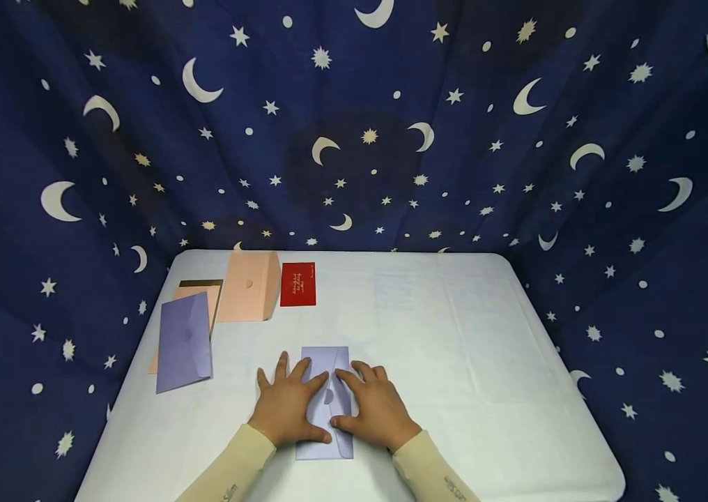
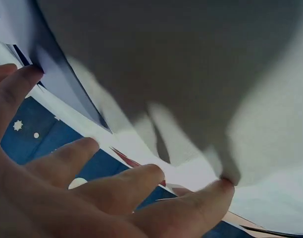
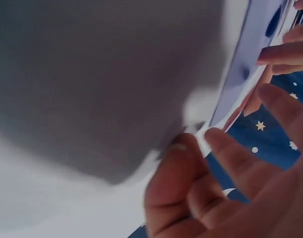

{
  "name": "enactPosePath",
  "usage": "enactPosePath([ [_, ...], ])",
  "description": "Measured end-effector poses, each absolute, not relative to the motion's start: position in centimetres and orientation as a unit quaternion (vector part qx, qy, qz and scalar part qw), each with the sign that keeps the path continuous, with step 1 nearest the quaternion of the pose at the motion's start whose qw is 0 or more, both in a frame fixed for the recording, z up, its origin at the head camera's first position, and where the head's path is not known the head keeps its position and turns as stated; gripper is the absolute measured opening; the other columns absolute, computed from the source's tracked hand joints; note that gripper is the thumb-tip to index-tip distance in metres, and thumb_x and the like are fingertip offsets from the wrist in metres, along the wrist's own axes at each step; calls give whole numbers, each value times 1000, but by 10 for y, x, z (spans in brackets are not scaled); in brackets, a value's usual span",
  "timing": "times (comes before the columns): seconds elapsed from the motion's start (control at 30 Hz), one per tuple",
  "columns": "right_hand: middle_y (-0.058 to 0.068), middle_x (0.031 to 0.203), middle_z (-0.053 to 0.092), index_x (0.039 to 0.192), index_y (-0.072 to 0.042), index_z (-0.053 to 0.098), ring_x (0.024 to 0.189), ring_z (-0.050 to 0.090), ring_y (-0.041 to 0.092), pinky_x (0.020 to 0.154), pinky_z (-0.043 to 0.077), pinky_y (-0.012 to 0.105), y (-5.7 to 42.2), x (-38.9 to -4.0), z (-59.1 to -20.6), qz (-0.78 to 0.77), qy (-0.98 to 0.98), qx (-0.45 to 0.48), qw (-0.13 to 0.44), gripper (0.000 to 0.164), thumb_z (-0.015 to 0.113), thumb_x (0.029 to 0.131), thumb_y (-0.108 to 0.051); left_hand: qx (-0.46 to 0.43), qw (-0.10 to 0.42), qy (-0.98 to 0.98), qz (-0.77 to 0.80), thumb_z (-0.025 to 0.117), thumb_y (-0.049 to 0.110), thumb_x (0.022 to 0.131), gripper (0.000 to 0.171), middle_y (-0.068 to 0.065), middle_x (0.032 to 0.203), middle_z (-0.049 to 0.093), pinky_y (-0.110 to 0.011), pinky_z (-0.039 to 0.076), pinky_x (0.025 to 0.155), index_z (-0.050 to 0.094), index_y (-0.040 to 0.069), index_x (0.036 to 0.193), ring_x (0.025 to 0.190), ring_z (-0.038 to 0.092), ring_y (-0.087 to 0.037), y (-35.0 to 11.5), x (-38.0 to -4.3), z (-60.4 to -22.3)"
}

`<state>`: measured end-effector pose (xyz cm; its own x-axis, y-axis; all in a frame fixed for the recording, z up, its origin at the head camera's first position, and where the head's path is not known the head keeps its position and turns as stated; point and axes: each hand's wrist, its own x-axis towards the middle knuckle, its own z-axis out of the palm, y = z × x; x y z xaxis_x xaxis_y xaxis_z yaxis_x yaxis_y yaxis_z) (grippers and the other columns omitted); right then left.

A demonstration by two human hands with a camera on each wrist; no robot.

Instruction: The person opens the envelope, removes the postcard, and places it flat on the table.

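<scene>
A lavender envelope [image 1: 324, 452] lies flat on the white table [image 1: 486, 418], long side pointing away from me, its flap folded over with a small rounded notch at mid-length. Fingers spread, my left hand [image 1: 285, 413] rests over its left side, thumb and index finger on the paper. From the right, my right hand [image 1: 384, 413] touches it with thumb and index fingertips, the other fingers bent beside the edge. Part of the envelope [image 2: 67, 84] shows beyond the left fingers in the left wrist view. The right wrist view shows the envelope's edge [image 3: 235, 79] near the right fingertips.
At the left, another lavender envelope [image 1: 181, 341] overlaps peach and brown pieces [image 1: 200, 283]. A peach envelope [image 1: 244, 286] with its flap raised stands behind, beside a red card [image 1: 297, 296] with writing. A dark blue curtain [image 1: 354, 195] encloses the table.
</scene>
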<state>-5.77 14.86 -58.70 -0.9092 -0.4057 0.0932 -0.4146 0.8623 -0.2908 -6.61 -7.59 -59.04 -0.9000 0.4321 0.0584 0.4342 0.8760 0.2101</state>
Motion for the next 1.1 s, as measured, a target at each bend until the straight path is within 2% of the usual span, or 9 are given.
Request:
enactPosePath([
  [0.13,15,148,43,147,-33,49,110,50,32,78,51,51,141,-62,-583,112,-972,205,12,93,70,68,-78,-204,-16,-972,-112,62,96,35,123,-19,157,32,-88,21,84,51,41,144,134,22,-66,-77,-67,-588],
  [0.4,15,144,45,144,-39,51,102,49,32,67,50,49,127,-68,-583,72,-977,199,6,95,72,61,-80,-203,-16,-973,-104,57,98,31,126,-20,154,36,-89,21,82,50,42,144,130,25,-68,-75,-71,-593],
  [0.73,12,144,43,141,-38,56,101,46,29,66,49,45,125,-69,-582,66,-979,195,-4,93,73,59,-80,-190,-23,-975,-112,59,97,29,127,-21,155,35,-89,19,83,53,40,143,132,23,-68,-76,-69,-594],
  [1.1,10,145,42,139,-38,57,104,46,29,68,50,46,127,-73,-586,79,-978,192,-7,92,76,59,-78,-188,-26,-975,-114,56,99,27,130,-20,156,34,-90,16,82,52,41,143,132,21,-68,-76,-70,-596],
])
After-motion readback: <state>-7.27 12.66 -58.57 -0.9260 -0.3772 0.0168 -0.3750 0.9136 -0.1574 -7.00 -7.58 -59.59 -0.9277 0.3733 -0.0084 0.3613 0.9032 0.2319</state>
